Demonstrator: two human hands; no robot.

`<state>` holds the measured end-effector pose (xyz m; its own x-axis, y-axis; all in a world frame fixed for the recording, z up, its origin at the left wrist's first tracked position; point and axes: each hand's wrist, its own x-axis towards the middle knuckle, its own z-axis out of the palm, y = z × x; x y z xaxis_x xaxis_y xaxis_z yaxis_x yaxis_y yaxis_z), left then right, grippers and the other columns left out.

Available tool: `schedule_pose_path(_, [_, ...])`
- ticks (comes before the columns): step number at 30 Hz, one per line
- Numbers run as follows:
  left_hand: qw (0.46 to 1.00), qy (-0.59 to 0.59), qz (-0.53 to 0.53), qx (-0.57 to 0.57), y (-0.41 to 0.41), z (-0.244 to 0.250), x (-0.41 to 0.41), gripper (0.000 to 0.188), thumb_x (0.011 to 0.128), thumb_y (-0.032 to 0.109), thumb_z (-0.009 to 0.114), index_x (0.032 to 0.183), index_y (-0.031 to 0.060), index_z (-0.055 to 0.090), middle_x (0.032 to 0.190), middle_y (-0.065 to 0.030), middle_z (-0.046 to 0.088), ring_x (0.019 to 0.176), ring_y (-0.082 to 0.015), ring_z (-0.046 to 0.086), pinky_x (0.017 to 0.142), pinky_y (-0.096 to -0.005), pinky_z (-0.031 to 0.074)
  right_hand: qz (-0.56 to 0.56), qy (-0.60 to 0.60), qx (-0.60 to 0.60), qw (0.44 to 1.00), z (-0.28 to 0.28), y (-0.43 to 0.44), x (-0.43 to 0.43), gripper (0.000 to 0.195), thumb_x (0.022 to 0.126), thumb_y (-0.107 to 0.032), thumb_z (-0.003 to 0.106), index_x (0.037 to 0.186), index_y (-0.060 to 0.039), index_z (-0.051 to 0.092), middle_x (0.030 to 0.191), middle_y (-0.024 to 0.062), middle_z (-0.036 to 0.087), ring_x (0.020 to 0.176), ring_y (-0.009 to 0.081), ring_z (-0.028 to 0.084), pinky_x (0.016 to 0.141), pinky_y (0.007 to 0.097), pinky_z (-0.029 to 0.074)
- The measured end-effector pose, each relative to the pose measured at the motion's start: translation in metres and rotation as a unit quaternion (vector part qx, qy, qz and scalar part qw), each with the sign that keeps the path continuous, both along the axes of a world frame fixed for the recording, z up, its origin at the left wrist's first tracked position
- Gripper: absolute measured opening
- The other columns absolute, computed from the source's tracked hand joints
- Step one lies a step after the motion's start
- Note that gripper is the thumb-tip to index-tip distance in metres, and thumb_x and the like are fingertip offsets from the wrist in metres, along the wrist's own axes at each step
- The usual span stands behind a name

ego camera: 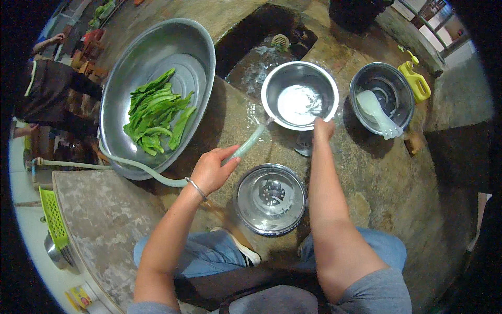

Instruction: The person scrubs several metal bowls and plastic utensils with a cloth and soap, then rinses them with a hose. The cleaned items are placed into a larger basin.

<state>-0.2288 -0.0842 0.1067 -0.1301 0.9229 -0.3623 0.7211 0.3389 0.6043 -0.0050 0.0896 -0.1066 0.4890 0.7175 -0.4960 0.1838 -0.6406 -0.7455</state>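
Observation:
A pale green hose [251, 142] is gripped in my left hand [213, 167], its mouth at the near left rim of a shiny steel basin [300, 96]. Water glistens on the floor beside that basin. With my right hand [324, 129] I hold the basin's near right rim. Another steel bowl [270, 200] stands between my hands and my knees, with water and small pale bits inside. To the left, a large tilted metal tub [184, 59] holds green leafy vegetables [157, 112]. The hose runs back across the tub's near edge to a wall fitting.
Beyond the basin is a sunken drain with a round grate [281, 41]. At right sit a dark metal bowl [355, 78] with a white scoop [376, 112] and a yellow jug [416, 82]. A concrete ledge [106, 208] lies left. A person [51, 90] stands at far left.

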Motion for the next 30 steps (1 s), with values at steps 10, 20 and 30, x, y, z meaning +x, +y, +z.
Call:
schedule_pose_path(10, [0.999, 0.002, -0.025, 0.030, 0.000, -0.003, 0.001, 0.035, 0.079, 0.022, 0.059, 0.110, 0.0069, 0.057, 0.083, -0.0157, 0.059, 0.075, -0.0268, 0.058, 0.069, -0.0335, 0.045, 0.070, 0.148, 0.023, 0.986, -0.026, -0.010, 0.023, 0.043, 0.062, -0.022, 0.069, 0.097, 0.0007, 0.057, 0.086, 0.0157, 0.062, 0.080, 0.0300, 0.059, 0.069, 0.0387, 0.046])
schedule_pose_path(20, [1.000, 0.017, -0.001, -0.004, 0.012, 0.013, -0.003, 0.036, 0.080, 0.019, 0.058, 0.113, 0.0070, 0.055, 0.085, -0.0100, 0.059, 0.078, -0.0176, 0.057, 0.072, -0.0278, 0.044, 0.157, 0.207, -0.083, 0.962, 0.029, -0.005, 0.000, 0.022, 0.065, -0.016, 0.064, 0.080, -0.0007, 0.057, 0.066, 0.0075, 0.056, 0.050, 0.0198, 0.053, 0.043, 0.0319, 0.040])
schedule_pose_path(30, [0.998, -0.003, 0.028, 0.048, 0.024, 0.004, -0.004, 0.034, 0.078, 0.022, 0.060, 0.108, 0.0060, 0.058, 0.081, -0.0133, 0.059, 0.071, -0.0239, 0.057, 0.066, -0.0304, 0.044, 0.236, 0.023, -0.054, 0.970, 0.023, 0.025, -0.002, 0.019, 0.063, -0.017, 0.063, 0.071, -0.0002, 0.059, 0.056, 0.0093, 0.053, 0.043, 0.0182, 0.049, 0.038, 0.0317, 0.036])
